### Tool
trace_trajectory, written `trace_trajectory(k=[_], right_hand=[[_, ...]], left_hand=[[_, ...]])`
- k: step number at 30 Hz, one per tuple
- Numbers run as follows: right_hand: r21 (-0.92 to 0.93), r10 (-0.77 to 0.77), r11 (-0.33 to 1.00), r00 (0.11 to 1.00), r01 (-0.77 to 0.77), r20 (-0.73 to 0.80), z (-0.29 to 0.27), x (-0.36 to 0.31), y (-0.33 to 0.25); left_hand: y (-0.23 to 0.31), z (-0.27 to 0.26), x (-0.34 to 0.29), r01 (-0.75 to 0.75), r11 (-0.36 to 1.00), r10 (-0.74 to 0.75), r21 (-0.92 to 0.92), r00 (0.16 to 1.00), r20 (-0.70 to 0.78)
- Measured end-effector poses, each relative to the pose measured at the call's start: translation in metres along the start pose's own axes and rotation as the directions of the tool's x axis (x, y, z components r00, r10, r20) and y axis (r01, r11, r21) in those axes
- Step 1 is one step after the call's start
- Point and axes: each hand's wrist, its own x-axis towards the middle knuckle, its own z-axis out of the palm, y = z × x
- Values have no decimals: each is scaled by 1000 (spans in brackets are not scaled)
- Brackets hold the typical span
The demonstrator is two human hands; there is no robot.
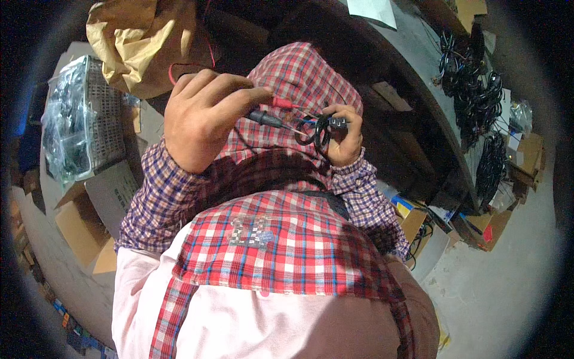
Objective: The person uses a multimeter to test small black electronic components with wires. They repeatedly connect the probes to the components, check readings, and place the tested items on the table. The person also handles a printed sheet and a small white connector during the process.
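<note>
My left hand (200,119) is closed around a red test probe (283,103) and a black test probe (265,118). Both tips point right, towards bared wire ends beside my right hand (347,140); whether they touch metal is too small to tell. That hand grips a black power cord (320,133), looped into a small coil, with its connector (338,122) showing slots between the fingers. A red lead (171,73) runs up behind my left hand. Below both hands lies the red checked apron (281,239) over my body.
Bundles of black cords (478,105) lie on the grey worktable (412,54) at the right. Crumpled brown paper (140,45) is at the upper left, near a white crate (106,113) with plastic bags. Cardboard boxes (81,224) stand at the lower left.
</note>
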Motion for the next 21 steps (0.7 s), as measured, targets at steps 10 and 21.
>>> trace_trajectory(k=[10, 21], right_hand=[[16, -40, 999, 996, 39, 81, 1, -2, 2], [-68, -202, 975, 974, 209, 106, 4, 4, 4]], left_hand=[[14, 4, 13, -66, 997, 68, -26, 993, 95], [14, 14, 5, -93, 996, 93, -3, 982, 163]])
